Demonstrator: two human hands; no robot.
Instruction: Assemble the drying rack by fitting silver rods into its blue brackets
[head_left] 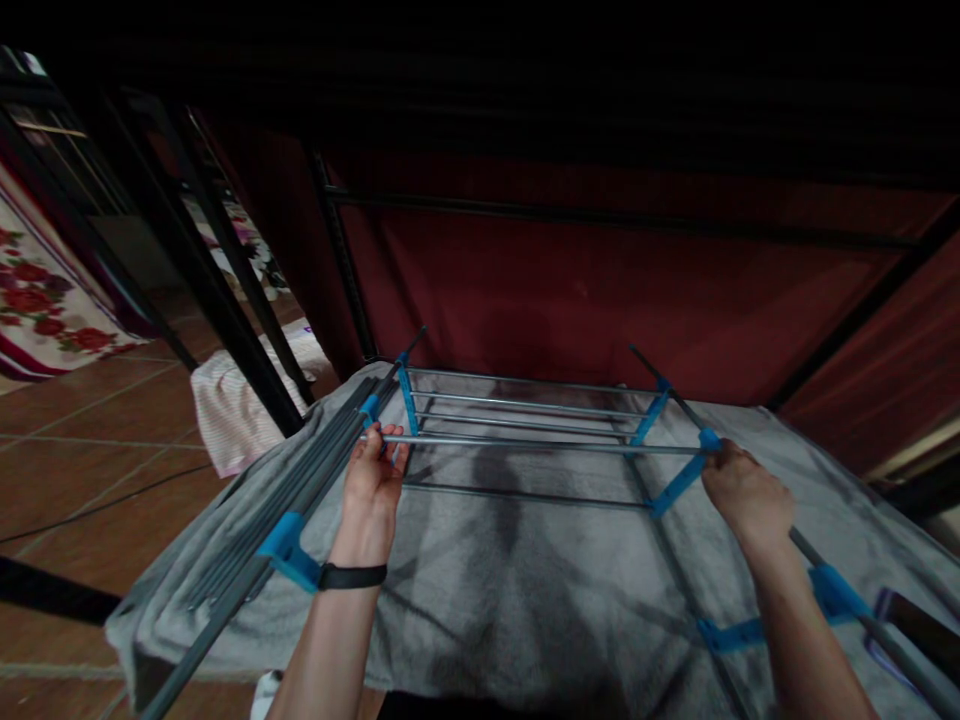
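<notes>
A part-assembled rack [525, 407] of grey metal tubes and blue plastic brackets lies across the grey cloth. My left hand [375, 470], palm up with a black band at the wrist, has its fingers around the left end of a crosswise tube [540, 444]. That end meets the left side pole near a blue bracket [370, 408]. On the right, my right hand [748, 492] is closed around the right side pole, just behind another blue bracket [709, 440] where the tube's other end sits. Lower blue brackets [289, 552] are on the side poles, nearer to me.
Several loose grey tubes [300, 480] lie along the left of the grey cloth [480, 590]. A dark phone-like object [915, 625] is at the lower right. Black metal frame bars [217, 270] stand at left, with a red panel [570, 290] behind. Pale striped cloth [232, 410] hangs beside the tiled floor.
</notes>
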